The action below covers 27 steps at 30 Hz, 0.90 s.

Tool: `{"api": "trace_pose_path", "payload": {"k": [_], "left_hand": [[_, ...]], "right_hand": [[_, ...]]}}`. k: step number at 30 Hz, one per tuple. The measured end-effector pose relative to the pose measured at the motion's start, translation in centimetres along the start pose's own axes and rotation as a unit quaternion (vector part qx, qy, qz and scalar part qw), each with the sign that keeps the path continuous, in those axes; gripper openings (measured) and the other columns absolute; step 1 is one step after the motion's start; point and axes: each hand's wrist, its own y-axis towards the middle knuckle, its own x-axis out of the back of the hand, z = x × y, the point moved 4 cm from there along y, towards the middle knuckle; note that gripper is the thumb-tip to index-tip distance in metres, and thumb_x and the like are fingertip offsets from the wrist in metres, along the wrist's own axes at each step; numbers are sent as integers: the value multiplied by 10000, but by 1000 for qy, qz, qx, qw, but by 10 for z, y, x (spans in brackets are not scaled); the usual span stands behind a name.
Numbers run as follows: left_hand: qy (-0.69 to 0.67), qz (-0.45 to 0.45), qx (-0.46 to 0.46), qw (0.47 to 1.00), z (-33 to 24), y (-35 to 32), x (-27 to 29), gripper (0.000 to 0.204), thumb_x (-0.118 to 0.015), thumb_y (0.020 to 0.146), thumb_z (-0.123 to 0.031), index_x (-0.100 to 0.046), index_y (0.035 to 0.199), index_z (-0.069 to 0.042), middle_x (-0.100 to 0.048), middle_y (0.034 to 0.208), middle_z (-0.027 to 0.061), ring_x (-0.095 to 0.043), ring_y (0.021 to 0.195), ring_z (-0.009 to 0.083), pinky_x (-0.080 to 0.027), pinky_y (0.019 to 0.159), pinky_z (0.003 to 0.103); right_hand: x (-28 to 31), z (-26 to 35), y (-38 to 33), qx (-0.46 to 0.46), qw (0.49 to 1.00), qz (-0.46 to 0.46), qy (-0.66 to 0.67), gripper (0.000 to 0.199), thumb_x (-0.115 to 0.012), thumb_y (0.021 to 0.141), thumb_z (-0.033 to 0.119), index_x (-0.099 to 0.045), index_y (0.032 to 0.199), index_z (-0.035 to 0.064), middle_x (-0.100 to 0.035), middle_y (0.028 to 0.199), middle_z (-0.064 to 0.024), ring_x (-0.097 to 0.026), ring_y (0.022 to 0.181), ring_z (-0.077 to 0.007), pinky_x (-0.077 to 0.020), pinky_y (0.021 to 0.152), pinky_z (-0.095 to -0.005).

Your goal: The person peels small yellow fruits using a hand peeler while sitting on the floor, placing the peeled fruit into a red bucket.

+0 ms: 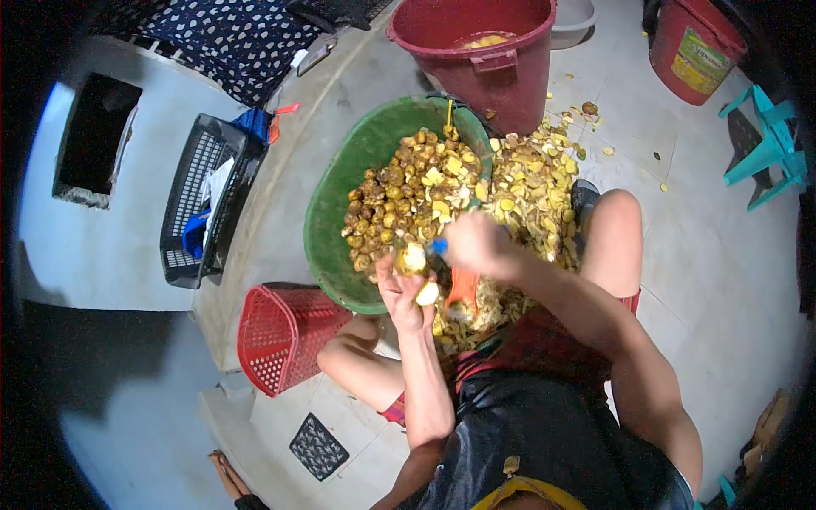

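Potato [411, 258], pale where its skin is off, sits in the fingers of the left hand [403, 296], palm up, seemingly so its bare side faces the other hand. Blurred, the right hand [476, 243] closes around a blue handle [439, 246]; its blade cannot be made out. Brown potatoes [374, 204] lie in a green tub [327, 221] just ahead, likely for easy reach, while yellow scraps [548, 187] heap beside it, near the right leg, probably to keep them apart.
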Motion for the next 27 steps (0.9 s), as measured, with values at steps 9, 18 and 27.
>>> {"api": "trace_pose_path", "payload": {"k": [9, 18, 27], "left_hand": [[-34, -41, 1, 999, -6, 0, 13, 516, -739, 763, -89, -471, 1204, -97, -582, 1105, 88, -590, 989, 237, -504, 687, 322], [-71, 2, 23, 997, -4, -2, 7, 576, -759, 766, -195, -446, 1230, -56, -569, 1110, 52, -558, 979, 188, -467, 690, 317], [-13, 7, -27, 1000, -6, -1, 10, 524, -738, 783, -123, -454, 1214, -35, -579, 1096, 74, -570, 931, 161, -483, 695, 301]], "right_hand": [[16, 18, -5, 20, 999, -21, 38, 222, -667, 722, 261, -629, 703, 44, -617, 672, -181, -642, 669, -320, -505, 572, -428], [2, -13, 2, 28, 976, -196, 94, 212, -672, 691, 183, -551, 611, 29, -541, 550, -150, -568, 513, -365, -473, 525, -461], [9, 13, -2, 63, 989, -76, 113, 185, -649, 680, 195, -588, 610, 35, -558, 538, -161, -577, 495, -372, -492, 526, -460]]}}
